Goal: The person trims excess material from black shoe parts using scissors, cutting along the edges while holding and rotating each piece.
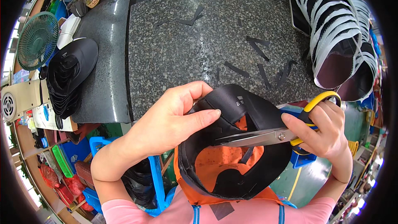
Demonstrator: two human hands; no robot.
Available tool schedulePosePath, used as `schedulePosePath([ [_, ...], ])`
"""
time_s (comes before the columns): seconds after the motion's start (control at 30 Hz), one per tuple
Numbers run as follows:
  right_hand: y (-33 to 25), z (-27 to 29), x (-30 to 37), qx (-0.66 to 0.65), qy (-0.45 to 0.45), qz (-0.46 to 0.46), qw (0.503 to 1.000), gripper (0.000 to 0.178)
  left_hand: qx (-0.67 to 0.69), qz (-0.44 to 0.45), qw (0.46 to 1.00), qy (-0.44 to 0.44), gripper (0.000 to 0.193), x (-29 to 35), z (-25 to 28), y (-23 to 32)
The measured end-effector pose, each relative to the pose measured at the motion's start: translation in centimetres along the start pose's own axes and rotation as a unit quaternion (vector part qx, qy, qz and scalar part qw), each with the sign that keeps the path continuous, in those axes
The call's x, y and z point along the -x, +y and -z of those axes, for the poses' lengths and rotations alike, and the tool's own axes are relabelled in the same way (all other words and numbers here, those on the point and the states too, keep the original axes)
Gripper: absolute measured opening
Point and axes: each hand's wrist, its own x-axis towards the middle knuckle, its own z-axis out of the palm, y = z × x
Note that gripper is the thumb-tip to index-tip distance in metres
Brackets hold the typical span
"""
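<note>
My left hand (176,118) pinches the edge of a black, leather-like shoe upper (226,101), thumb on top. The upper forms an open loop in front of my chest, with an orange apron (207,161) showing through it. In my right hand (323,130) is a pair of scissors (265,137) with yellow and black handles. Their blades point left across the upper's opening, close below my left thumb. They look nearly closed, and whether they bite into the material I cannot tell. A dark scrap (247,155) lies against the apron, within the loop.
Narrow black offcuts (259,50) lie scattered on the speckled stone tabletop (166,54). Stacked black uppers (68,68) stand at the left, near a green fan (38,40). Nested pieces with pale edges (336,29) rise at the far right. A blue crate (155,182) stands below the table.
</note>
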Motion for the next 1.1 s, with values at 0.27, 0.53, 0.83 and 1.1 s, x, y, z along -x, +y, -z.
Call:
schedulePosePath([
  [0.27, -0.1, 0.5, 0.4, 0.041, -0.014, 0.006, 0.999, 0.047, -0.031, 0.007, 0.999, -0.01, 0.022, -0.3, 0.0, -0.2],
  [0.53, -0.6, 0.1, 0.6, 0.031, -0.002, -0.005, 1.0, 0.043, -0.021, 0.027, 0.999, 0.009, 0.024, -0.2, -0.6, 0.1],
  [0.83, -0.3, 0.1, -0.2, 0.008, 0.003, 0.022, 1.0, 0.053, -0.056, 0.051, 0.997, -0.017, 0.02, -0.5, -1.2, 0.4],
  [1.1, 0.1, 0.3, -0.8, 0.0, 0.006, 0.034, 0.999, 0.052, -0.064, 0.082, 0.994, -0.029, 0.019, -1.2, -1.3, 0.9],
])
